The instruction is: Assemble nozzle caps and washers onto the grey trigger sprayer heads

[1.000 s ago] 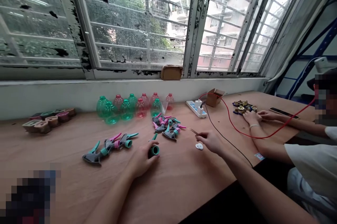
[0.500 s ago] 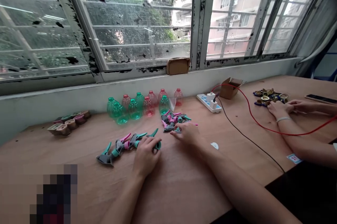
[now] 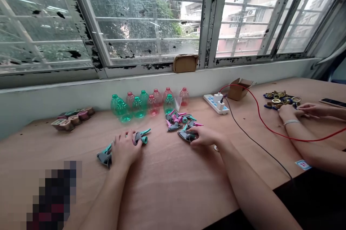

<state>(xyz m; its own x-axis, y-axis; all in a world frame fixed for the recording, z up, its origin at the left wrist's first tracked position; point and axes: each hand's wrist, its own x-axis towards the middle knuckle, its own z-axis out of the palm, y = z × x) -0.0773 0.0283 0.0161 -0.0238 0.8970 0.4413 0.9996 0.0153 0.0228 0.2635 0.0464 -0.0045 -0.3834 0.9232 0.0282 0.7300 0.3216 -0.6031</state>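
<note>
My left hand point(image 3: 125, 150) is curled over the row of trigger spray heads on the table, its fingers and thumb closed around one that it mostly covers. A grey spray head with a teal trigger and collar point(image 3: 141, 137) shows at its right. Another grey and teal spray head point(image 3: 104, 156) pokes out at its left. My right hand point(image 3: 207, 137) pinches a grey spray head point(image 3: 186, 135), held low in front of a pile of grey, pink and teal spray heads point(image 3: 176, 119).
Green bottles point(image 3: 138, 107) and red bottles point(image 3: 154, 106) stand along the wall. Small moulded pieces point(image 3: 72, 119) lie at left. A power strip point(image 3: 215, 104) with a red cable point(image 3: 259, 114) sits right, near a cardboard box point(image 3: 239, 89). A co-worker's hands point(image 3: 292, 113) handle gold and blue parts point(image 3: 279, 99).
My left hand has shifted left along the row, off its right end. My right hand has drawn a grey spray head slightly toward me from the pile. The view has shifted slightly.
</note>
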